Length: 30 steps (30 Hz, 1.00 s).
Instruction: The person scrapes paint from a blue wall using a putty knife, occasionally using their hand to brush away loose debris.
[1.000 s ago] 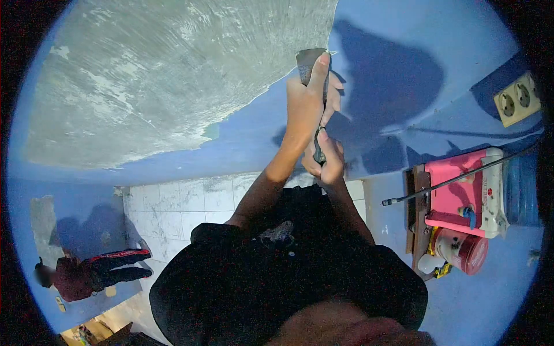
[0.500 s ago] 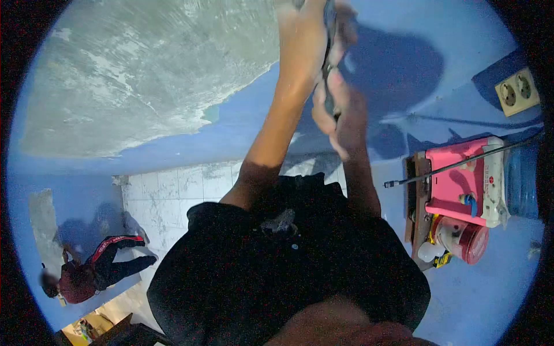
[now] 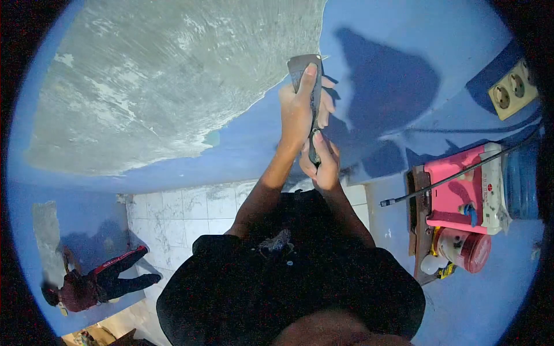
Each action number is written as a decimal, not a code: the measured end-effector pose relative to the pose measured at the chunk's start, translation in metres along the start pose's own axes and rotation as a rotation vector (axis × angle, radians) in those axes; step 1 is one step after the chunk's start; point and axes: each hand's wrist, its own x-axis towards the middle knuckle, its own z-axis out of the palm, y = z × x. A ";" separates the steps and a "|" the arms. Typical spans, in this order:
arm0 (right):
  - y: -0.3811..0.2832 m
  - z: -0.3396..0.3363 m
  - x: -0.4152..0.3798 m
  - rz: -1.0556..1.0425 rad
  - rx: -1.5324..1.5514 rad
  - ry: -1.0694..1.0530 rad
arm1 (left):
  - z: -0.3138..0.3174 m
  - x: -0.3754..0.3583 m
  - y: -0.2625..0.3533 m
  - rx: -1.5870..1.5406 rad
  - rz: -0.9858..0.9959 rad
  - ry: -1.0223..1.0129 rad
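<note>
scraper [image 3: 297, 64] near edge of grey wall patch [image 3: 173, 81]; left hand [image 3: 296, 109] gripping blade [image 3: 315, 95], right hand [image 3: 325, 167] round handle [image 3: 313, 154].

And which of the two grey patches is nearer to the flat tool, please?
The large patch, at the top of the view: its ragged edge runs beside the flat tool. The small patch is at far left, near the other person.

A room indoors, most likely in a home: a blue wall [image 3: 242, 151] with a large stripped grey patch [image 3: 150, 81] at upper left, white floor tiles [image 3: 190, 213] at centre left, and, on the right, a power outlet [image 3: 515, 89], a pink-and-white dispenser [image 3: 461, 187] and a red-lidded jar [image 3: 466, 249].
</note>
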 end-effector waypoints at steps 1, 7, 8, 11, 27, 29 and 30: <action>-0.001 0.002 -0.001 0.020 0.024 0.047 | 0.001 0.001 0.000 -0.012 0.002 -0.013; 0.001 0.000 0.001 0.021 0.098 -0.029 | 0.004 -0.001 0.006 0.038 0.029 0.031; -0.001 0.000 0.003 -0.013 0.054 -0.003 | 0.006 0.001 0.007 0.030 0.044 0.039; -0.014 0.008 0.009 -0.058 -0.018 0.026 | 0.012 0.006 0.017 0.010 0.085 0.045; -0.011 0.005 0.006 -0.039 -0.120 -0.073 | 0.004 0.004 0.019 0.026 0.066 -0.002; -0.007 0.004 0.004 -0.073 -0.159 -0.049 | 0.003 0.001 0.013 0.013 0.049 0.009; -0.006 0.003 0.003 -0.090 -0.174 -0.046 | 0.003 0.001 0.011 0.012 0.038 0.011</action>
